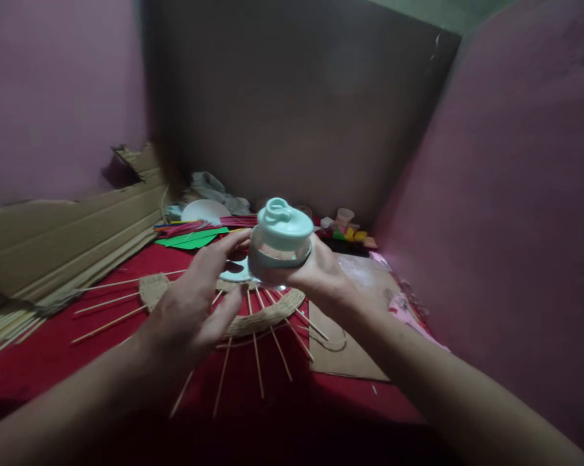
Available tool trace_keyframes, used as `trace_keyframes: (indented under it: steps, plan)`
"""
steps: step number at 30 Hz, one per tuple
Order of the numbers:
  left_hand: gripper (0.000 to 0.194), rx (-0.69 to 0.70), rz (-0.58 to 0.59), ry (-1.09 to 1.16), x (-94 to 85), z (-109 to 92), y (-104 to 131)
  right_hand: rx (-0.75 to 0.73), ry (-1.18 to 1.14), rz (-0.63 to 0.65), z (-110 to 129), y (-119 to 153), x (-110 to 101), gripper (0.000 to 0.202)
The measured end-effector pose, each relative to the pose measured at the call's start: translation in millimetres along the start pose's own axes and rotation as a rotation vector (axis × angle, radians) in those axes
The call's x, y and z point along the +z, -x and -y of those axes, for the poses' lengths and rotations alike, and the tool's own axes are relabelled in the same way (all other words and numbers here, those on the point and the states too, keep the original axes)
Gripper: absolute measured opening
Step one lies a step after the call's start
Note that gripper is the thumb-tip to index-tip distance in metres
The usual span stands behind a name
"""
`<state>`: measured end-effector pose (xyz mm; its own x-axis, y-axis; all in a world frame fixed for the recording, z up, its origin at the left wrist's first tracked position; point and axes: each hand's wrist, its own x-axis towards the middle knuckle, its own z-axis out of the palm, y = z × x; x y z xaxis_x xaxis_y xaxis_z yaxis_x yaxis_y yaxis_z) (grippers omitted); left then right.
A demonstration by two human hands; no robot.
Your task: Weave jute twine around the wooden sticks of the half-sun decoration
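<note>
So the person's right hand [315,272] has its fingers wrapped around a small clear plastic jar with a mint-green looped lid [279,239], holding it up above the work, lid seemingly on. The left hand [194,304] hangs just beside it with fingers spread loose, gripping nothing. Below them, on the red cloth [54,349], sits a round woven-twine base with thin wooden sticks fanning out like spokes [267,317]. Looks like only the inner rings are woven, and the long bare stick ends suggest plenty of weaving left. A brown cardboard sheet [354,343] lies beside it, green paper cut-outs [189,239] further back.
</note>
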<state>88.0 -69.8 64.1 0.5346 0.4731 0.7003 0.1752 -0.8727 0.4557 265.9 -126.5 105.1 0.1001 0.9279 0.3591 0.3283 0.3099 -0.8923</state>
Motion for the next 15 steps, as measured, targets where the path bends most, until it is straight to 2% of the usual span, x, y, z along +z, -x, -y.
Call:
trace_keyframes:
  steps: [2, 7, 11, 13, 15]
  plan:
    - [0.058, -0.005, 0.048, 0.044, -0.1, 10, -17, 0.007, -0.085, -0.071, -10, -2, -20, 0.050]
    - [0.051, -0.090, 0.075, 0.108, -1.0, 50, -43, 0.034, -0.150, -0.374, -36, -16, -77, 0.054]
    - [0.051, -0.154, 0.071, 0.108, 0.4, 94, -41, 0.026, -0.071, -0.639, -60, -38, -132, 0.054]
    - [0.054, -0.200, 0.068, 0.103, -0.1, 115, -35, -0.009, -0.001, -0.715, -75, -53, -163, 0.051]
    - [0.060, -0.251, 0.017, 0.075, -1.6, 131, -29, -0.035, 0.078, -0.792, -90, -70, -192, 0.049]
